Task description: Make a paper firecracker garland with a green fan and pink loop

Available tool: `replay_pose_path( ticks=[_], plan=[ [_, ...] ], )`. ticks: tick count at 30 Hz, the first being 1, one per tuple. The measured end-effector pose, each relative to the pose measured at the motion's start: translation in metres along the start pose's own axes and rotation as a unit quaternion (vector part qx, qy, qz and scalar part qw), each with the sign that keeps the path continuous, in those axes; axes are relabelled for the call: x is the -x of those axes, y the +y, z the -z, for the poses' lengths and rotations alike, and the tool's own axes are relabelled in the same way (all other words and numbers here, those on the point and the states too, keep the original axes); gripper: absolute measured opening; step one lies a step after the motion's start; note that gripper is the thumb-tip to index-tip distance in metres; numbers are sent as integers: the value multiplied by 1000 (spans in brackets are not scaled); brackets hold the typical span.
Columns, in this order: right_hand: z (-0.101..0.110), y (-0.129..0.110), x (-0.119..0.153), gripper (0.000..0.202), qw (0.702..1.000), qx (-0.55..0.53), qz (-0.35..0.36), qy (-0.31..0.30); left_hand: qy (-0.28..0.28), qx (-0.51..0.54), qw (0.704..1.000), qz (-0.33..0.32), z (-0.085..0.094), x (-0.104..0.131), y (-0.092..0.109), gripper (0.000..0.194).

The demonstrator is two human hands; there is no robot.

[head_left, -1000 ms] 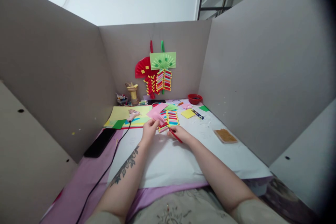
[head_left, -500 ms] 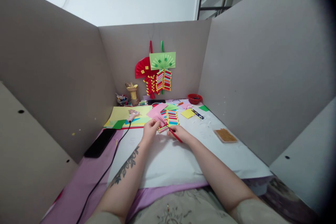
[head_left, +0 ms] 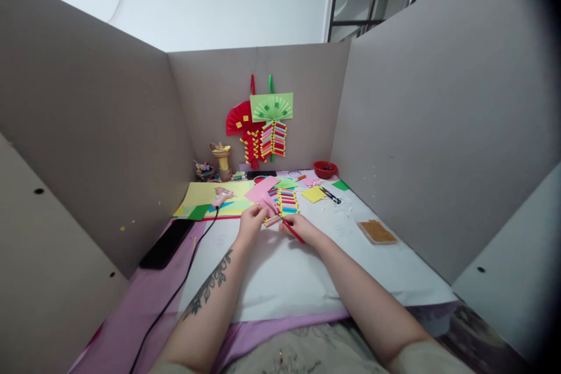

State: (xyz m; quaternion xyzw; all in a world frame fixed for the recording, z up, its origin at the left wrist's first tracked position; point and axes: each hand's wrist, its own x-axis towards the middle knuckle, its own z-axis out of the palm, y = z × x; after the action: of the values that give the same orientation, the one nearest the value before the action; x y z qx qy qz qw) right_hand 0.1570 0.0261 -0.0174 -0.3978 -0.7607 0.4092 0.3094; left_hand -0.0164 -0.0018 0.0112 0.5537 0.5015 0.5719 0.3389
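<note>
My left hand pinches the lower end of a piece of pink paper, which looks cut into narrow strips. Red-handled scissors are in my right hand, their blades pointing at the pink strips. The blades are small and partly hidden, so I cannot tell how far apart they are. Right behind my hands lies a row of rolled paper tubes in several colours with yellow ends. A larger pink sheet overlaps its left side.
A glue gun rests on yellow sheets, its black cord running toward me. A black phone lies left. On the right are a yellow paper, a cutter, a brown pad and a red bowl. Grey panels surround the table.
The view has tilted up slightly, so everything sits a little lower. Both hands keep their grip on the pink paper and the scissors, with hardly any shift between them.
</note>
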Motion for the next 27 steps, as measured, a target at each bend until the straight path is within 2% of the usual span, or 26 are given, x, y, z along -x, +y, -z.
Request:
replay_pose_path(
  ticks=[5,11,21,23,27],
  plan=[
    [0,-8,2,23,1000,-9,3,-5,-16,-9,1000,-9,-1,0,-4,18],
    [1,-3,-1,19,1000,-13,13,-12,-26,-5,1000,-13,-2,3,1,20],
    [0,-11,3,20,1000,-9,-15,5,-30,-4,999,-11,-2,2,0,19],
    [0,-10,4,22,1000,-11,-13,-4,-11,9,1000,-4,-1,1,0,19],
    [2,-8,5,29,999,-15,5,-47,75,57,995,15,2,-2,2,21]
  ],
)
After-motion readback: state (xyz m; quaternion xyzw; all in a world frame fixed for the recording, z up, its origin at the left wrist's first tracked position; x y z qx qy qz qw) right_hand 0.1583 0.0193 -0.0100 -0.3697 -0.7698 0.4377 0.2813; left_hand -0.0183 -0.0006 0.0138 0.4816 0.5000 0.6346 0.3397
